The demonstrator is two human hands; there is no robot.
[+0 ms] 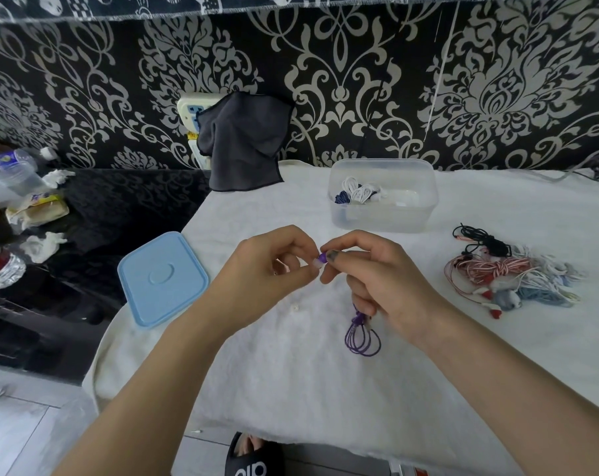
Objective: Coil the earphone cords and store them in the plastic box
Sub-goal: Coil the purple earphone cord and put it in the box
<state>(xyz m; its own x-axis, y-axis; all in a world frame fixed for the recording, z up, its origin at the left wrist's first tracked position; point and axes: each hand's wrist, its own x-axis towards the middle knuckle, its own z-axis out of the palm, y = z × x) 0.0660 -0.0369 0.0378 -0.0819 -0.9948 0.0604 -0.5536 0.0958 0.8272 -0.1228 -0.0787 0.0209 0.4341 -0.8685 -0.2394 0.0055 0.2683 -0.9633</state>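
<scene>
Black slipper (253,458) pokes out under the white-covered table (291,389). Above it, both hands pinch a purple earphone cord: left hand (267,273) on the plug end, right hand (377,280) curled round the coil (361,334) dangling below. Clear plastic box (382,195) sits behind with coiled cords inside, blue lid (162,278) off left, tangled cord pile (507,274) right, nothing blocking between.

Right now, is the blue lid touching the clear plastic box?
Apart. The head view shows white cloth between the blue lid, lying flat at the left, and the clear plastic box farther back.
</scene>
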